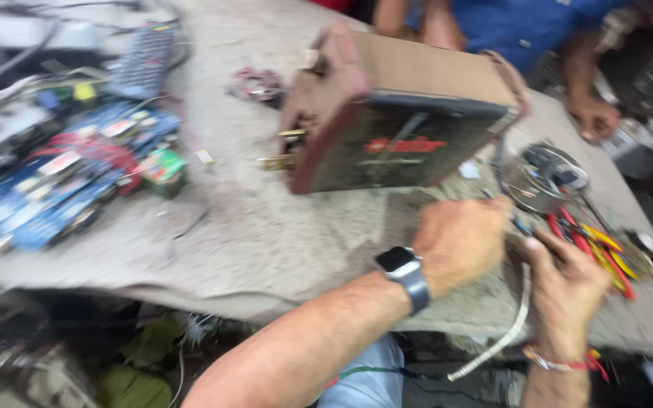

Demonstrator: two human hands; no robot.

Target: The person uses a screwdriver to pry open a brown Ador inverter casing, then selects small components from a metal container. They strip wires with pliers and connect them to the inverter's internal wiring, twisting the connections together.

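Two hands: both work close together just right of and below the box, at the surface's near edge.
Left hand [462, 242]: curled, knuckles up, wristwatch [403, 269] behind it; what it pinches cannot be told.
Right hand [564, 283]: fingers bent around a thin dark tool tip [521, 225], blurred.
White cable [509, 332]: hangs below the hands.
Box [394, 113]: brown, tilted, on the grey surface [243, 227].
Red and yellow tools [595, 245]: right of the box.
Blue circuit boards [62, 189]: far left of the box.

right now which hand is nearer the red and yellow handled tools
Right. The right hand lies against the red and yellow handled tools at the table's right end. The left hand, with the wristwatch, sits further left, beyond a small gap.
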